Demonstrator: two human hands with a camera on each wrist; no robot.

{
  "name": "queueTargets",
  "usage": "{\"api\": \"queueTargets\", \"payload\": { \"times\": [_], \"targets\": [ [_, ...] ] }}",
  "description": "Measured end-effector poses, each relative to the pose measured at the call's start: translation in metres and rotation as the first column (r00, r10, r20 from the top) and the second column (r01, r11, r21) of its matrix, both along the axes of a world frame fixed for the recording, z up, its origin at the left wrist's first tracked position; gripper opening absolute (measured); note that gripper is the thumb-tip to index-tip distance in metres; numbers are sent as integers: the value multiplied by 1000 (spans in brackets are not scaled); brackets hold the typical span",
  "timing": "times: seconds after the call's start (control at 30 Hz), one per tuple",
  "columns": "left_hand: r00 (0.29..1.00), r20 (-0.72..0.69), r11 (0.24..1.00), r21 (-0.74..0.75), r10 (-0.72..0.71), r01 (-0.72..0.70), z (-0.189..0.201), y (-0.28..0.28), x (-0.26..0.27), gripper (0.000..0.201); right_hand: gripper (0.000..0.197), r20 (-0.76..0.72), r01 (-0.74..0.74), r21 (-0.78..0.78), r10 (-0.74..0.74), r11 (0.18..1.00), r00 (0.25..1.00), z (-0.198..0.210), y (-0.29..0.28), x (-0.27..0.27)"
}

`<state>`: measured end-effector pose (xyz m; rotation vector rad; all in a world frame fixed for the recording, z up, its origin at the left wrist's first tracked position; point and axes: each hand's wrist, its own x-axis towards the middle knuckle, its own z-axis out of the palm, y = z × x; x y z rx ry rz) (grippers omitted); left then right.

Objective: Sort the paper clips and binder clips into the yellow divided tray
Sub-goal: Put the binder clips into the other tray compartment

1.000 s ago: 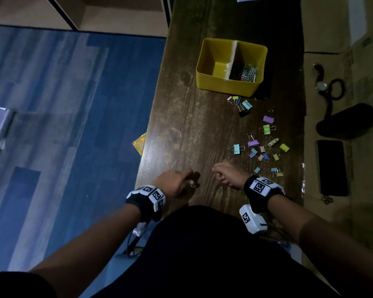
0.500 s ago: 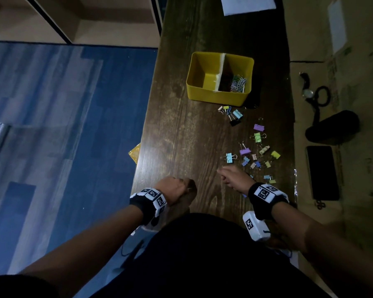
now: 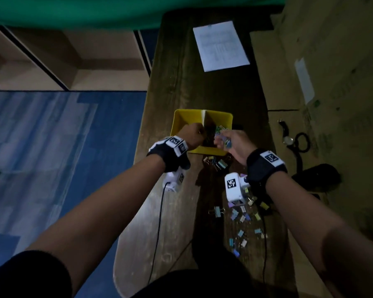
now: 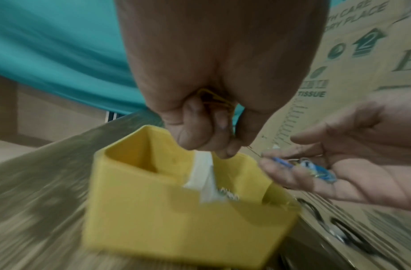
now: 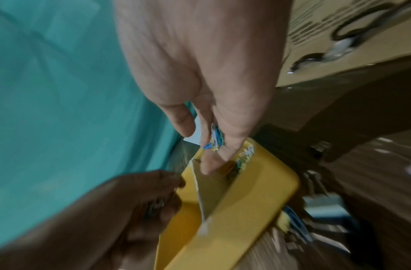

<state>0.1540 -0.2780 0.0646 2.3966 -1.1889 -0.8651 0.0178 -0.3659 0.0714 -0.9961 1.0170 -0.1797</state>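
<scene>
Both hands are up over the yellow plastic divided tray (image 3: 222, 119), which sits on the long dark wooden table (image 3: 174, 87). The left hand (image 3: 191, 136) is balled into a fist above the tray's left side, fingers curled round a yellow wire paper clip (image 4: 213, 99) tucked in its palm. The right hand (image 3: 233, 141) hangs over the right compartment, loosely cupped, with a few blue paper clips (image 4: 313, 169) lying on its bent fingers. Coloured paper clips (image 3: 283, 129) already lie in that right compartment. Pastel binder clips (image 3: 242, 214) lie scattered on the table nearer the person, behind the right wrist. A white printed sheet (image 3: 220, 46) lies beyond the tray.
</scene>
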Motion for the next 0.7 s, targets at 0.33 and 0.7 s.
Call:
{"api": "queueTargets", "payload": {
  "times": [0.33,0.7],
  "targets": [
    [970,-198,984,133,144,-119,-27,-73,10,28,37,-37,-17,50,19,999,999,-21,-31,19],
    [998,-31,950,-309,49,-56,-17,-3,-34,18,21,-199,17,-352,-92,936,976,-56,-26,-62]
  ]
}}
